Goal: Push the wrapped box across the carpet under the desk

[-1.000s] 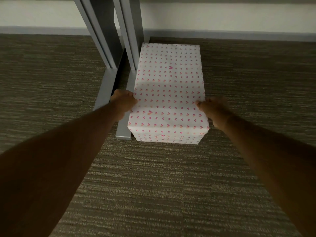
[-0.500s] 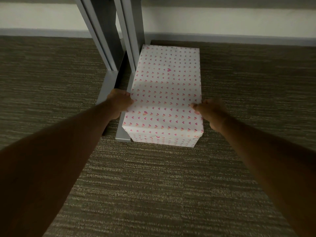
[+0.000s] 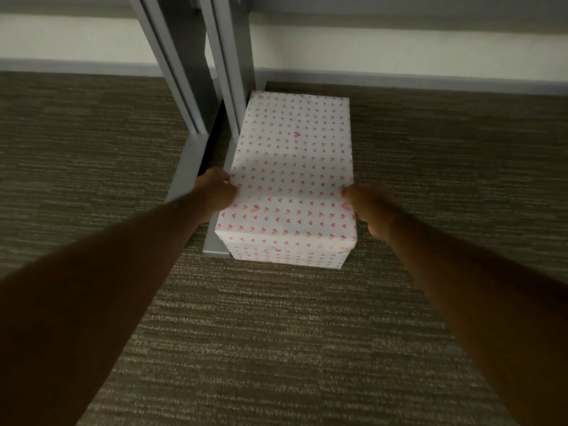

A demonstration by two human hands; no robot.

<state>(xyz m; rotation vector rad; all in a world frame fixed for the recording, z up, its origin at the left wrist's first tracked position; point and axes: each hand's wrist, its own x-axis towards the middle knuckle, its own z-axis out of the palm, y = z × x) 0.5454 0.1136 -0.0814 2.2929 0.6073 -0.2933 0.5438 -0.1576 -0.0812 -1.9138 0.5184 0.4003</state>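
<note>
The wrapped box (image 3: 292, 167), white paper with small pink hearts, lies lengthwise on the brown carpet (image 3: 276, 348), its far end close to the wall. My left hand (image 3: 216, 192) presses against its left side near the front. On the opposite side my right hand (image 3: 368, 207) grips the box at about the same depth. Both sets of fingers curl around the box's upper edges. The box's left side runs right along the foot of a grey desk leg (image 3: 230, 66).
Two grey metal desk legs (image 3: 181, 72) rise at upper left, each on a flat foot (image 3: 187, 167) lying on the carpet. A pale wall with a grey baseboard (image 3: 430, 84) closes the far side. Carpet stretches left and right of the box.
The box's near end has slid a little to the left, toward the desk leg's foot, with both hands staying on its sides. The view has shifted slightly.
</note>
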